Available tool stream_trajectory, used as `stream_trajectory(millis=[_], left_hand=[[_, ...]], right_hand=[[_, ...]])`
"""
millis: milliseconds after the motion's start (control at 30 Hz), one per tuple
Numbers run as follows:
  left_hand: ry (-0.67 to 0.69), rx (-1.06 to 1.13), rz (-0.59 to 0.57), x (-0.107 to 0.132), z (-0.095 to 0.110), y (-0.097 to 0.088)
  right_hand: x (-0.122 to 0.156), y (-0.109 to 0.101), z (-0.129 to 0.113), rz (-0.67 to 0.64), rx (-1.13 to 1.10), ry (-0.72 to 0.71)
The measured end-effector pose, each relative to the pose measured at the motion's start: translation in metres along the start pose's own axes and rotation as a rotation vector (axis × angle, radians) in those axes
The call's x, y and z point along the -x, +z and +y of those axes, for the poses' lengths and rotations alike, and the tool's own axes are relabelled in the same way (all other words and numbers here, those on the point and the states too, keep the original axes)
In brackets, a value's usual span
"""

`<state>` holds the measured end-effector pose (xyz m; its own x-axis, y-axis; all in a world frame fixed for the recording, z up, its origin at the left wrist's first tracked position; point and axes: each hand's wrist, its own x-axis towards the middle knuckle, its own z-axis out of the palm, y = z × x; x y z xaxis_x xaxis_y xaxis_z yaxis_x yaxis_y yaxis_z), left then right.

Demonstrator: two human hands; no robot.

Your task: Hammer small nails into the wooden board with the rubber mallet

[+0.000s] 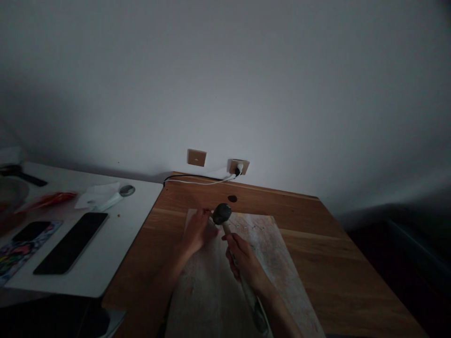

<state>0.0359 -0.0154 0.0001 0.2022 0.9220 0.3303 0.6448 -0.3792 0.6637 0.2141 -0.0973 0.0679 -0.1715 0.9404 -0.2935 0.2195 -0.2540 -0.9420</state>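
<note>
A mallet with a dark rounded head (221, 214) and a pale handle is gripped by my right hand (243, 258), its fingers wrapped round the handle's upper part. The handle runs down toward the bottom edge. Left of the mallet head, my left hand (197, 232) is pinched at the far left part of a worn, pale board (202, 300). Whatever lies between those fingers is too small and dim to make out. Several small shiny nail-like bits (253, 227) stand in a row along the board's far side, right of the mallet head.
Under the board is a wooden table (338, 263). A white table (102, 253) on the left bears a dark phone (72, 244), a patterned item (24, 253), white paper (93, 195) and a red packet (52, 201). Cables (197, 181) run to a wall socket (239, 166).
</note>
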Motion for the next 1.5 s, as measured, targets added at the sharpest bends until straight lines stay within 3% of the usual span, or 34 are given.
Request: stream_trajectory(millis=[133, 367, 733, 867, 933, 1033, 1167, 1333, 1500], left_hand=[[0.02, -0.009, 0.012, 0.0, -0.003, 0.001], [0.022, -0.051, 0.005, 0.0, -0.001, 0.0], [0.081, -0.059, 0.048, -0.003, -0.003, -0.001], [0.149, -0.078, 0.115, 0.001, 0.019, -0.002], [0.246, -0.088, 0.052, 0.004, 0.042, 0.004], [0.461, -0.096, -0.196, 0.008, 0.081, 0.02], [0.537, -0.161, -0.359, 0.003, 0.116, 0.043], [0.465, -0.098, -0.454, -0.002, 0.127, 0.055], [0.435, -0.137, -0.375, -0.003, 0.108, 0.036]], right_hand=[[0.0, 0.0, 0.0, 0.005, 0.003, 0.024], [0.022, -0.016, 0.009, 0.162, -0.055, 0.053], [0.088, -0.073, 0.084, 0.489, -0.152, 0.147], [0.097, -0.086, 0.1, 0.517, -0.11, 0.189], [0.097, -0.087, 0.103, 0.528, -0.087, 0.193], [0.098, -0.085, 0.102, 0.531, -0.098, 0.172], [0.098, -0.083, 0.099, 0.471, -0.13, 0.186], [0.096, -0.084, 0.099, 0.503, -0.116, 0.15], [0.101, -0.089, 0.095, 0.487, -0.087, 0.187]])
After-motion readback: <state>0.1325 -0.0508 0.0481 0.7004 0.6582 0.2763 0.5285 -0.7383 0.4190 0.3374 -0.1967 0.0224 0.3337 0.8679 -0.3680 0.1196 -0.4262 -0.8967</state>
